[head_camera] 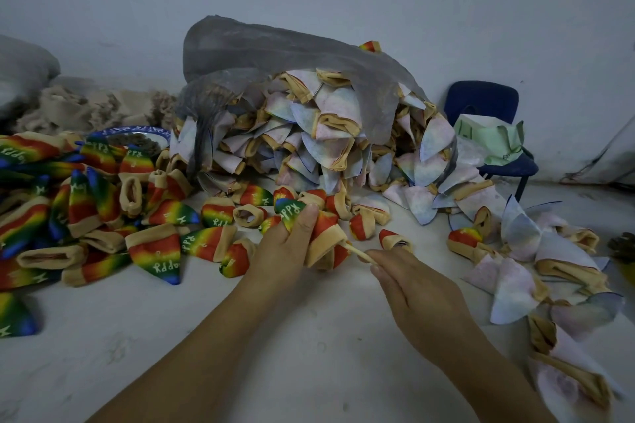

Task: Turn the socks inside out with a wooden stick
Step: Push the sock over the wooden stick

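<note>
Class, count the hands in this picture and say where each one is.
2. The left hand grips the rainbow sock at centre; the right hand, just beside it, pinches the wooden stick that enters the sock's cuff. No others visible.

Soft matt knitted cloth socks [156, 252] (rainbow-printed), thin pale wooden stick [357, 252], cloudy translucent plastic bag [275, 48], rough matt floor [309, 336]

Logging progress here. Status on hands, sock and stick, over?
Left hand gripping rainbow sock. Right hand pinching wooden stick, tip inside cuff. Loose socks piled around, none blocking.
</note>
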The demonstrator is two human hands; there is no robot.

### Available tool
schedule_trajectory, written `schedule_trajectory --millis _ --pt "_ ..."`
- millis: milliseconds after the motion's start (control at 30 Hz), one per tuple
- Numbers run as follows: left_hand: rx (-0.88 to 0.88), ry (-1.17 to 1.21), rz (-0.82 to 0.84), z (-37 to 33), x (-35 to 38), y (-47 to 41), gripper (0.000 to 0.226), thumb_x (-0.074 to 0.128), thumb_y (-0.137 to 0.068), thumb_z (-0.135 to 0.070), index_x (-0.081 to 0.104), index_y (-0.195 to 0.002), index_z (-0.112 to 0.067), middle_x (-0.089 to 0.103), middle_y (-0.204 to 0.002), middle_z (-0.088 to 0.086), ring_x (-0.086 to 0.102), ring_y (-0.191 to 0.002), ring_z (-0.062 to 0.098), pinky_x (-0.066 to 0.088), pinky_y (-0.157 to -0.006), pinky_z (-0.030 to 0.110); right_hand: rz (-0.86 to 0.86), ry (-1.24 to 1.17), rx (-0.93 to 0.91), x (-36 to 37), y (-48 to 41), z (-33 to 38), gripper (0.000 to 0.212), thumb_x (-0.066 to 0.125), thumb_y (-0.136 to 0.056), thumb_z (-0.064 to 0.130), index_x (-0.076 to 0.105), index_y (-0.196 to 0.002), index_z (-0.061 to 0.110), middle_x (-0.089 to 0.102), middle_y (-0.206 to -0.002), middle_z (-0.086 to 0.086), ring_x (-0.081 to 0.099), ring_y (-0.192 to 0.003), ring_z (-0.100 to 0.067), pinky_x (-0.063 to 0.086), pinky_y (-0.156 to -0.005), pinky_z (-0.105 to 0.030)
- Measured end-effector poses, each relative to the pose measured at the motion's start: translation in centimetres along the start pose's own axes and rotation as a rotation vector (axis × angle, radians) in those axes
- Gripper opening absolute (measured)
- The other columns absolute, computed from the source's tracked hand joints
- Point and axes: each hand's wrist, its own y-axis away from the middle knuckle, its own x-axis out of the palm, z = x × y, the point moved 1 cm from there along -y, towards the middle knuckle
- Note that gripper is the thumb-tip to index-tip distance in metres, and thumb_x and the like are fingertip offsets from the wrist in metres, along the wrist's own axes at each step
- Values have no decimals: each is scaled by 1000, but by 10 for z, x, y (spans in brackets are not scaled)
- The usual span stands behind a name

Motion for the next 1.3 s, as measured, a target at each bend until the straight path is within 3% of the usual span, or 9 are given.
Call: schedule_trajectory --millis 200,300,367,533,667,800,933,1100,1300 --pt "18 -34 -3 -7 0 -3 50 34 -74 -71 59 -44 -41 47 -38 -16 49 -41 -3 37 -48 11 18 -439 139 7 2 16 24 35 -98 42 57 -104 49 63 -83 1 56 -81 -14 44 -65 -26" --pt "11 -18 -31 -4 3 -3 55 34 -74 -72 60 -49 -30 49 -42 -14 50 -44 -2 41 -55 18 87 -640 222 11 1 24 25 39 -98 42 59 -89 53 65 -96 -12 54 -90 -24 45 -71 -32" --pt "-28 -36 -84 -1 4 -1 60 30 -71 -76 53 -54 -23 51 -44 -12 52 -47 -1 41 -60 29 100 -623 231 10 0 23 24 39 -98 42 61 -91 52 65 -95 -11 54 -88 -23 46 -66 -34" --pt "-51 -90 -161 10 3 4 65 25 -77 -74 58 -62 -20 55 -59 -4 56 -65 11 39 -68 27 -35 -118 57 4 -3 7 48 19 -92 54 58 -114 38 53 -85 13 49 -74 -7 38 -60 -18" --pt "35 -1 -183 7 -5 1 63 34 -93 -58 57 -42 -29 45 -39 -12 48 -43 -1 36 -48 9 -178 -24 61 -9 -2 -7 45 27 -94 44 65 -112 27 43 -80 18 40 -61 -1 23 -53 -10" --pt "1 -7 -133 8 2 0 60 36 -77 -75 55 -55 -21 48 -52 -8 47 -53 8 37 -55 22 -245 -74 124 -8 -1 -1 43 35 -94 39 67 -114 20 51 -81 14 45 -65 -4 29 -53 -13" --pt "-18 -34 -148 6 7 0 58 42 -89 -58 66 -71 -7 53 -55 -6 51 -56 12 43 -56 23 -156 -203 149 -1 -1 3 35 37 -96 42 64 -116 32 60 -85 15 51 -68 -3 38 -57 -19" --pt "-51 108 -65 7 4 2 57 44 -70 -75 69 -57 -26 63 -55 -7 59 -53 0 47 -52 14 -79 -372 154 7 -2 -2 31 38 -94 47 64 -108 40 58 -75 20 52 -72 -2 36 -55 -19" --pt "-128 221 -8 17 0 -4 28 61 -87 -54 70 -96 -28 74 -86 -2 69 -75 17 55 -84 40 -122 -298 200 12 -4 -7 33 34 -94 49 62 -110 41 59 -78 16 53 -76 -2 44 -60 -26"
